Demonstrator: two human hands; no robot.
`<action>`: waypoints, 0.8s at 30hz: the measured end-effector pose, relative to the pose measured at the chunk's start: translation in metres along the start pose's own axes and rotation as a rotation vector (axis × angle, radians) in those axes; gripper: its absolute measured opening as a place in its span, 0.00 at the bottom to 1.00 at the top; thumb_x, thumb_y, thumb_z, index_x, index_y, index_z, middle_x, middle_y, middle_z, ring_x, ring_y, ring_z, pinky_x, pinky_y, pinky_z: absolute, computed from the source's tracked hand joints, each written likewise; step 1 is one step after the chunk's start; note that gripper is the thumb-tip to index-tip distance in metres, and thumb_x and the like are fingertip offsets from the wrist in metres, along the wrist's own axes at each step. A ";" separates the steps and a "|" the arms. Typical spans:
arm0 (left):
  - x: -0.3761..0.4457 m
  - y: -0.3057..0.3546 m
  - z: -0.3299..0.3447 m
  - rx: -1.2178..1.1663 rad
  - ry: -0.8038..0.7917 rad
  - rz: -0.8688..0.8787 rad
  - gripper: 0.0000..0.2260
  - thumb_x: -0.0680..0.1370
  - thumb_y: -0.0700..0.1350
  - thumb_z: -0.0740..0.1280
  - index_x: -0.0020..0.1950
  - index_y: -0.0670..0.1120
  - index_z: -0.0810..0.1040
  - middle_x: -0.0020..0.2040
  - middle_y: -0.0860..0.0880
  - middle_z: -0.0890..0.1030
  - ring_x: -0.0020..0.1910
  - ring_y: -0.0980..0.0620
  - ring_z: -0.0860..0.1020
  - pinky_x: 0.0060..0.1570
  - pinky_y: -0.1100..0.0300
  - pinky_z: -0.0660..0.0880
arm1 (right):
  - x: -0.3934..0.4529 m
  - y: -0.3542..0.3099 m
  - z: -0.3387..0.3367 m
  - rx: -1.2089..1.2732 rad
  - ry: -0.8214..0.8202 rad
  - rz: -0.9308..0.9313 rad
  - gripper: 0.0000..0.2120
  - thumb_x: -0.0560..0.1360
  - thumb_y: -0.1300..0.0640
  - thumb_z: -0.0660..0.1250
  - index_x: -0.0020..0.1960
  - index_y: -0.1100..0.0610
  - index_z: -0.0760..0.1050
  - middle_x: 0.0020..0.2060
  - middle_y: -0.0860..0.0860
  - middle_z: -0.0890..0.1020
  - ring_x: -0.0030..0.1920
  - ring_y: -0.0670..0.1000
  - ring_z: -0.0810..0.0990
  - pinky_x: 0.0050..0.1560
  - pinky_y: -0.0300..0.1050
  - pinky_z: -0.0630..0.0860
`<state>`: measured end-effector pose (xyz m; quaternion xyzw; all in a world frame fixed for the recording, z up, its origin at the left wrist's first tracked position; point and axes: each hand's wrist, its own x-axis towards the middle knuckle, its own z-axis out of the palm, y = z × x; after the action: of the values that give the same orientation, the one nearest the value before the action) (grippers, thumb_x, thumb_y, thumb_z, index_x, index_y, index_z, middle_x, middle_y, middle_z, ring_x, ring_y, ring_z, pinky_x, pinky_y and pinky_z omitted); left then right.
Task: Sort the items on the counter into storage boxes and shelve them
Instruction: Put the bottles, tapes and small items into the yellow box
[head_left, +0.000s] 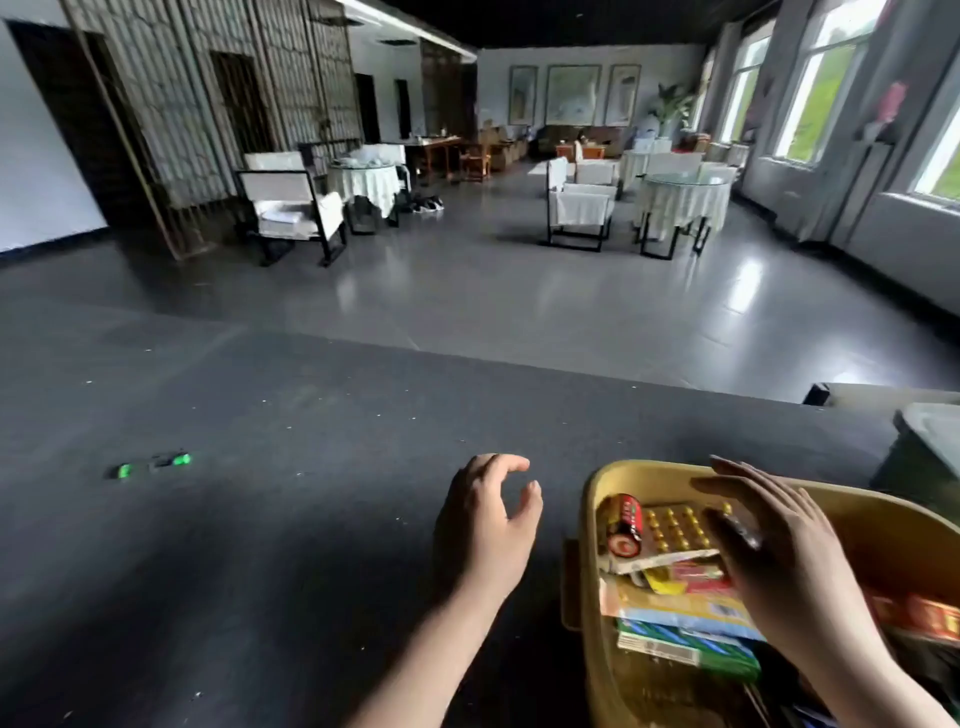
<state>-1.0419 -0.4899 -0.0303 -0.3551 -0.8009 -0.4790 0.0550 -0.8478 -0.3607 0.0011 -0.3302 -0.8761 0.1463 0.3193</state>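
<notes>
A yellow storage box (592, 519) sits on the dark surface (260, 519) at the lower right, its near end cut off by the bottom edge of the view. Inside it lies a jumble of items: a red-and-gold battery (621, 527) against the left wall, a blister pack of yellow pills (675, 527) just beside it, and under these a stack of flat packets and cartons, among them a blue-and-yellow packet (685, 613) and a green carton (691, 647). A red box (919, 616) shows at the right side of the box, partly hidden by the forearm.

The right hand (769, 540) is over the box with its fingers straight and spread, palm down above the blister pack and the red packets; whether the palm actually touches them I cannot tell, as the hand covers the contact. It holds nothing.

The left hand (488, 512) is just left of the box, above the surface and apart from the box wall. Its fingers are loosely curled with thumb and forefinger apart, and nothing is between them.

Far to the left on the surface lies a small object with two bright green spots (156, 465), too blurred to identify. At the right edge stands a dark bin with a pale rim (919, 457), near the box. Beyond the surface is a room with white-draped chairs and tables (680, 200).
</notes>
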 end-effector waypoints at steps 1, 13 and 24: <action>0.003 -0.020 -0.017 0.018 0.040 -0.067 0.08 0.75 0.47 0.68 0.53 0.52 0.79 0.52 0.57 0.79 0.54 0.56 0.76 0.51 0.60 0.73 | 0.002 -0.022 0.007 0.093 0.057 0.011 0.14 0.73 0.61 0.71 0.54 0.44 0.77 0.60 0.45 0.79 0.63 0.50 0.74 0.59 0.48 0.67; -0.030 -0.248 -0.205 0.349 0.375 -0.547 0.14 0.72 0.39 0.70 0.58 0.42 0.80 0.58 0.44 0.80 0.59 0.43 0.76 0.58 0.51 0.72 | -0.020 -0.249 0.220 0.429 -0.359 -0.185 0.20 0.68 0.65 0.72 0.57 0.51 0.78 0.56 0.44 0.79 0.61 0.50 0.73 0.61 0.46 0.68; 0.018 -0.386 -0.266 0.636 0.089 -0.569 0.23 0.79 0.53 0.62 0.73 0.50 0.67 0.75 0.49 0.65 0.74 0.49 0.61 0.72 0.54 0.55 | 0.034 -0.382 0.404 0.205 -0.598 -0.359 0.23 0.76 0.50 0.64 0.70 0.47 0.66 0.68 0.47 0.71 0.68 0.51 0.66 0.67 0.44 0.62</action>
<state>-1.3621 -0.8066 -0.1611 -0.0645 -0.9716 -0.2191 0.0621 -1.3177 -0.6381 -0.1086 -0.0800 -0.9556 0.2650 0.1009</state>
